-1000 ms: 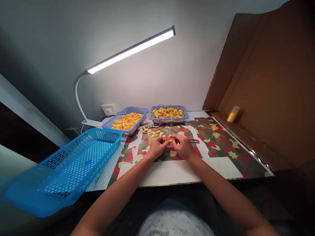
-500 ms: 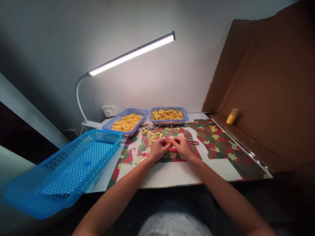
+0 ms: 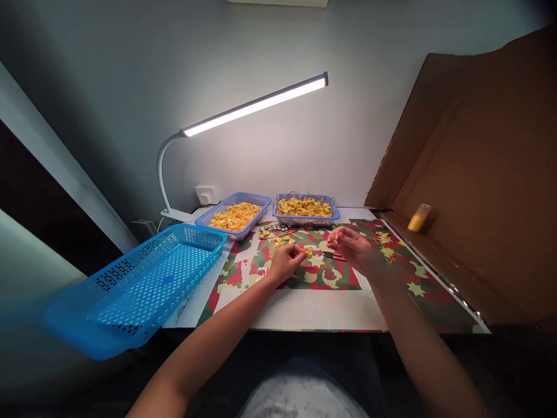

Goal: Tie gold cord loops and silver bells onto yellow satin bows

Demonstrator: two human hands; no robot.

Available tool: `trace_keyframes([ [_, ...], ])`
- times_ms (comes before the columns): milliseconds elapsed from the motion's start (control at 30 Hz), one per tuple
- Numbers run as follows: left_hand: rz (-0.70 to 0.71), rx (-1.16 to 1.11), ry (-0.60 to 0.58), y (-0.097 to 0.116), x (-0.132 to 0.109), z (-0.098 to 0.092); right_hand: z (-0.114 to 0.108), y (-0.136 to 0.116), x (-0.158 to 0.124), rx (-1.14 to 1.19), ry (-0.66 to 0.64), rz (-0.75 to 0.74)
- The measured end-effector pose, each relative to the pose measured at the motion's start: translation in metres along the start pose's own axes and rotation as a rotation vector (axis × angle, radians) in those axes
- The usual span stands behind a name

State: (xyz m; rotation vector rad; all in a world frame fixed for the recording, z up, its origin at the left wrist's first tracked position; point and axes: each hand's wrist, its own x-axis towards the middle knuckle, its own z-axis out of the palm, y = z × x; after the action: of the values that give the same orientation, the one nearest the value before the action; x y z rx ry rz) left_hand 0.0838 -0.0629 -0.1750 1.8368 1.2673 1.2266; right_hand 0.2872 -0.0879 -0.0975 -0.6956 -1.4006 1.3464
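My left hand [image 3: 286,262] is closed in a pinch on a small yellow ribbon bow [image 3: 307,252], just above the patterned table covering. Apart from it on the right is my right hand [image 3: 353,248], raised with bent fingers. Motion smears those fingers, and whether they hold a thread cannot be made out. Below the right hand lies a thin dark metal tool [image 3: 333,256], partly hidden. Several loose yellow bows [image 3: 284,241] lie beyond my left hand, close to some small shiny silvery pieces [image 3: 278,228].
A blue-rimmed basket [image 3: 204,223] contains yellow bows; another [image 3: 304,220] has bows with gold cords. At left stands a larger blue basket [image 3: 130,255]. A lamp [image 3: 167,168] is behind. Yellow scraps [image 3: 386,249] lie at right, near a yellow-filled bottle [image 3: 418,219] and cardboard [image 3: 470,162].
My hands, together before, are now apart: the right has moved up and to the right, while the left keeps its pinch. The upright cord no longer shows. The view has shifted slightly.
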Motion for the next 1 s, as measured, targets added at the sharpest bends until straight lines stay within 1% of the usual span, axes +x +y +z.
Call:
trace_keyframes([
  [167,0.089,0.080,0.001,0.000,0.000,-0.002,0.002,-0.019,-0.004,0.044,0.009,-0.072],
  [333,0.269,0.194,-0.045,0.004,0.000,-0.003,0.006,-0.038,-0.002,0.088,0.032,-0.143],
  [433,0.365,0.221,-0.087,0.009,-0.001,-0.003,0.009,-0.050,0.000,0.109,0.063,-0.176],
  [533,0.451,0.205,-0.154,0.011,-0.003,-0.003,0.013,-0.056,0.001,0.153,0.108,-0.185],
  [667,0.525,0.147,-0.305,0.009,-0.006,0.000,0.021,-0.055,0.002,0.190,0.142,-0.187],
  [733,0.512,0.119,-0.351,0.006,-0.007,0.003,0.025,-0.054,0.002,0.183,0.153,-0.207],
  [800,0.464,0.085,-0.342,0.003,-0.006,0.005,0.029,-0.055,0.002,0.174,0.162,-0.219],
  [900,0.347,0.001,-0.242,0.004,-0.005,0.006,0.038,-0.056,-0.005,0.141,0.161,-0.248],
  [1000,0.191,-0.131,-0.115,0.011,-0.005,0.007,0.052,-0.057,-0.023,0.129,0.133,-0.272],
])
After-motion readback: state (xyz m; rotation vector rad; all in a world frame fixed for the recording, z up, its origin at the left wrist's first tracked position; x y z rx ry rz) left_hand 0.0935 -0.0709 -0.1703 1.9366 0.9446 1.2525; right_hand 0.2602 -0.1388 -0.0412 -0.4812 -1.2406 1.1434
